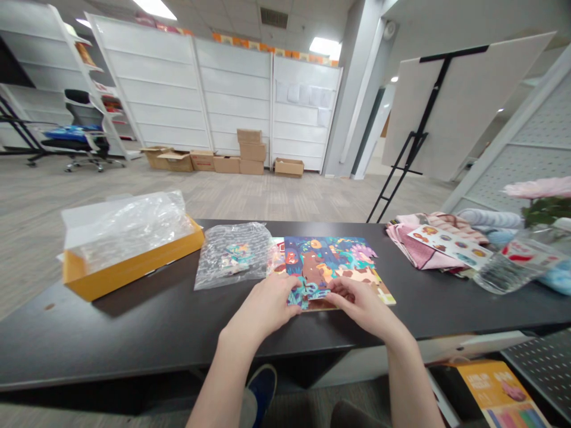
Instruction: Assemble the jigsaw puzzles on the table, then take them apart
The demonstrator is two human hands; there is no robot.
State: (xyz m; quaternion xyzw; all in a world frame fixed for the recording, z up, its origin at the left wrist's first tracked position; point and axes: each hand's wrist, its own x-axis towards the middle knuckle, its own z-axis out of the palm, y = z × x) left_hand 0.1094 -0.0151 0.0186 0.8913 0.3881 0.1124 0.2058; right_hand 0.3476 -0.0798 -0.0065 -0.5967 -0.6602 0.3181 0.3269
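Note:
A partly assembled jigsaw puzzle [345, 261] with colourful animals lies on the dark table, over a printed picture sheet. At its lower left, my left hand [272, 300] is closed with thumb and fingers around a blue-green puzzle piece [298, 298]. From the other side, my right hand [359, 300] pinches a light-and-blue puzzle piece [318, 291] at its right end, just above the puzzle's lower part. The two pieces are close together; whether they interlock I cannot tell. Left of the puzzle, a clear plastic bag [214, 261] contains several loose puzzle pieces [238, 255].
An open yellow box [147, 264] with clear plastic wrap stands at the left. Folded cloths [417, 249], a sticker sheet [450, 245] and a tilted clear vase [504, 273] with pink flowers are at the right. Below the table edge lies another orange box [499, 392].

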